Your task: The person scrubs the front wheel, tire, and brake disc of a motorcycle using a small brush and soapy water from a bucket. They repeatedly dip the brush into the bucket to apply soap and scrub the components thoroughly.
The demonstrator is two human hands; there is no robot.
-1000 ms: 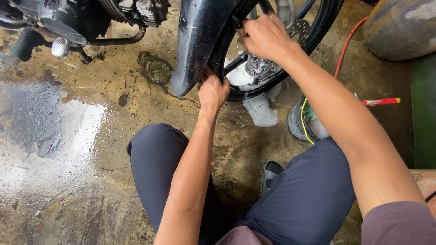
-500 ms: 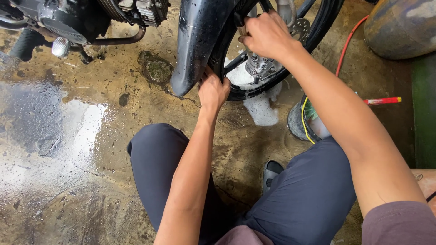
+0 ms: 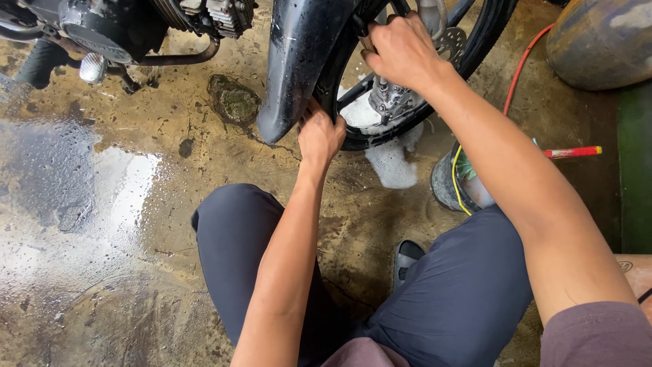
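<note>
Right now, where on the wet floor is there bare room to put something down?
The widest free patch is the wet concrete floor, between the engine above and the dark trouser knee. It is crowded around the black tyre: left hand, right hand, black mudguard, white foam and a small bucket sit close together.

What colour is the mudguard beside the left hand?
Glossy black mudguard, beside the left hand; the head view shows it.

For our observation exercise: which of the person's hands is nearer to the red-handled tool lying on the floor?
Right. The right hand grips the wheel, up and left of the red-handled tool; the left hand holds the tyre farther left.
</note>
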